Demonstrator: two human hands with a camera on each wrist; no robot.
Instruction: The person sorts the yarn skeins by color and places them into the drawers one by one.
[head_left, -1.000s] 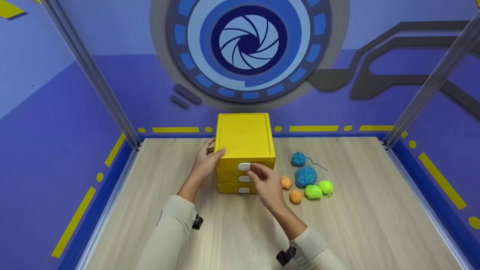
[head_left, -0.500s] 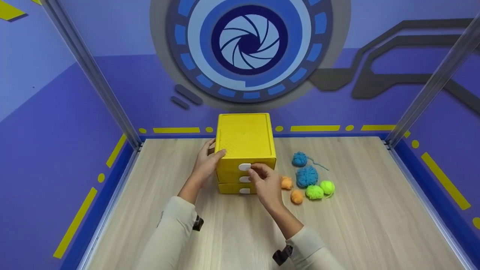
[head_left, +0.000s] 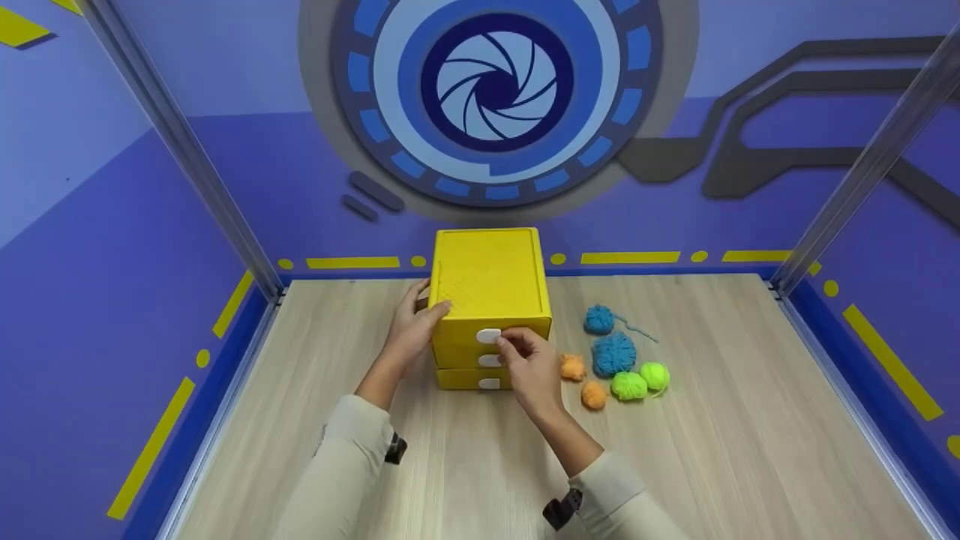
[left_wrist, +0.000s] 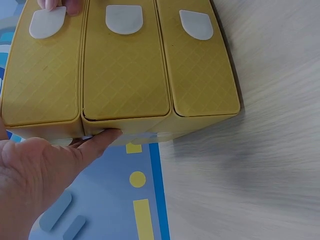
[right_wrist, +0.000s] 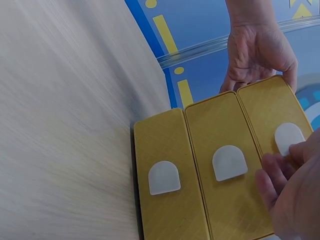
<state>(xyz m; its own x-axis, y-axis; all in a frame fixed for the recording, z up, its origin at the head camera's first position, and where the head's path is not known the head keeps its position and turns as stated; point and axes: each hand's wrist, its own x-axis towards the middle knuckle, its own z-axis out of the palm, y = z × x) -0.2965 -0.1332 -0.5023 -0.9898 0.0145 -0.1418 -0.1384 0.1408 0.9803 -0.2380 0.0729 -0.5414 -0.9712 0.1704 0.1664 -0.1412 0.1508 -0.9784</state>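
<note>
A yellow box of three stacked drawers [head_left: 491, 274] stands on the table with all its drawers closed. Each drawer front carries a white rounded tab. My left hand [head_left: 409, 328] holds the box at its left side, thumb on the top front edge and fingers along the side wall. With the thumb and fingertips of my right hand [head_left: 535, 375] I pinch the right edge of the top drawer's tab [right_wrist: 288, 137]. The middle tab [left_wrist: 124, 19] and the bottom tab [left_wrist: 196, 25] are untouched.
To the right of the box lie yarn balls: a large blue one [head_left: 615, 354], a small blue one [head_left: 599, 319] with a loose tail, two orange ones [head_left: 593, 395] and two lime-green ones [head_left: 629, 385]. Printed blue wall panels [head_left: 360, 135] enclose the wooden table [head_left: 750, 420].
My right wrist has shifted slightly to the left, its fingertips staying at the top tab. The left hand, the box and the yarn balls keep their places.
</note>
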